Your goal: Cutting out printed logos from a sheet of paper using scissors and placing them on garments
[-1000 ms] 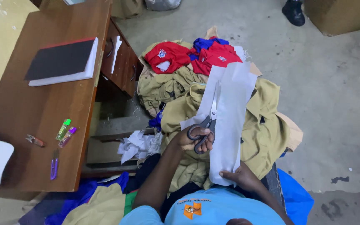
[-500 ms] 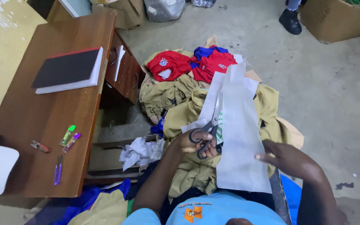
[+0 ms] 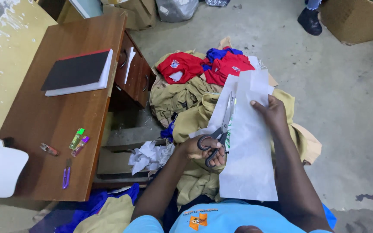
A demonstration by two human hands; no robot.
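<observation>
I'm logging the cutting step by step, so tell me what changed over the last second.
The right hand moved up the white sheet from its lower edge to hold it near the top. The left hand kept the scissors in the cut, blades pointing up the sheet. The clothes pile, the book and the pens on the desk stayed put.

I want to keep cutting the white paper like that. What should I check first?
1. Left hand has its fingers through the scissors handles: ok.
2. Blades lie along the white paper: ok.
3. Right hand holds the paper's upper part, off to the side of the blades: ok.
4. Fingers clear of the cutting line: ok, as far as visible.
5. Khaki cloth under the paper is clear of the blades: cannot tell.
</observation>
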